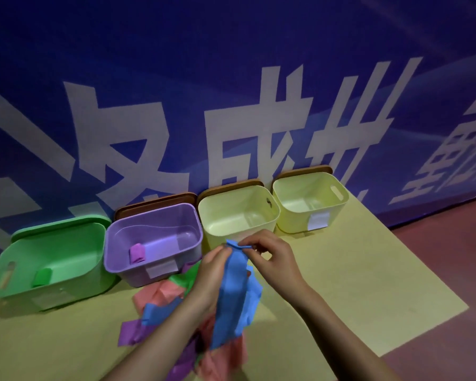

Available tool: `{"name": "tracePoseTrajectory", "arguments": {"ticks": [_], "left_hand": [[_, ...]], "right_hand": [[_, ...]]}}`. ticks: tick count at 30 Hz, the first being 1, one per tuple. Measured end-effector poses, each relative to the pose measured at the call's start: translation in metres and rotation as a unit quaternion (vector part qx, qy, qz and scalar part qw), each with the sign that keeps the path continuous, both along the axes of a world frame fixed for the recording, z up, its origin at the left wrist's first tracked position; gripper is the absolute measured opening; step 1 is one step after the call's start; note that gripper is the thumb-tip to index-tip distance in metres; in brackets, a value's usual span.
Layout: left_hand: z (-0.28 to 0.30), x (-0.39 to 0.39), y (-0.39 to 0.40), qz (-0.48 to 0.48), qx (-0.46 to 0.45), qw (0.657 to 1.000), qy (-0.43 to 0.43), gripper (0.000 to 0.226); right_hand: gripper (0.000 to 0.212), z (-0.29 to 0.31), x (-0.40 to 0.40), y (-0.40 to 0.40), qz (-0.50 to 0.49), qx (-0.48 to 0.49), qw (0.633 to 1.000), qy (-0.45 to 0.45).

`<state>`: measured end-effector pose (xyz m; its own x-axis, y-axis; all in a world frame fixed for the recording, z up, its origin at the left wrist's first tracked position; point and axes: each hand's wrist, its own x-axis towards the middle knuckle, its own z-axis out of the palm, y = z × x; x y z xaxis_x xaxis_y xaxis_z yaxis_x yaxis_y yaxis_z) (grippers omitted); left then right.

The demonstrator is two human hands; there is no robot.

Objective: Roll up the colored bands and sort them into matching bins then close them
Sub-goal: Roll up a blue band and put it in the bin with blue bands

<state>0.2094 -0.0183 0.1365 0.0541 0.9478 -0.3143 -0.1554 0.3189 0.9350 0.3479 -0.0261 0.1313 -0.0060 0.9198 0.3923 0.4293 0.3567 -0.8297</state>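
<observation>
four open bins stood in a row on the tabletop [355,284]: the green bin [25,287] held one green roll [41,277], the purple bin [121,268] one purple roll [137,253], and the two pale yellow bins [217,235] looked empty. we held the blue band [231,292] above the heap of loose bands [160,301], our left hand [209,273] and right hand [272,259] pinching its top end with curled fingers. we judged rolling was just starting; next it needed tight, even turns.

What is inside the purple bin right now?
One rolled purple band lies on the floor of the purple bin, toward its left side. The bin's near wall hides the front strip of the floor.
</observation>
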Motion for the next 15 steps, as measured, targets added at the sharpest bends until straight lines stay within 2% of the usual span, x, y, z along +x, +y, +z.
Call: {"name": "tracePoseTrajectory", "arguments": {"ticks": [4, 9, 12, 15], "left_hand": [[0.006, 0.063, 0.002, 0.010, -0.033, 0.999, -0.037, 0.025], [0.005, 0.128, 0.006, 0.000, -0.087, 0.993, -0.079, 0.033], [0.004, 0.158, 0.010, 0.006, -0.064, 0.995, -0.075, 0.031], [0.000, 0.180, 0.015, 0.022, -0.017, 0.999, -0.030, 0.022]], "right_hand": [[0.014, -0.002, 0.065, 0.008, 0.041, -0.021, 0.999, -0.015], [0.019, 0.005, 0.137, 0.016, 0.094, -0.082, 0.991, -0.048], [0.023, 0.008, 0.171, 0.023, 0.117, -0.104, 0.986, -0.058], [0.020, 0.008, 0.190, 0.030, 0.125, -0.140, 0.982, -0.004]]}}
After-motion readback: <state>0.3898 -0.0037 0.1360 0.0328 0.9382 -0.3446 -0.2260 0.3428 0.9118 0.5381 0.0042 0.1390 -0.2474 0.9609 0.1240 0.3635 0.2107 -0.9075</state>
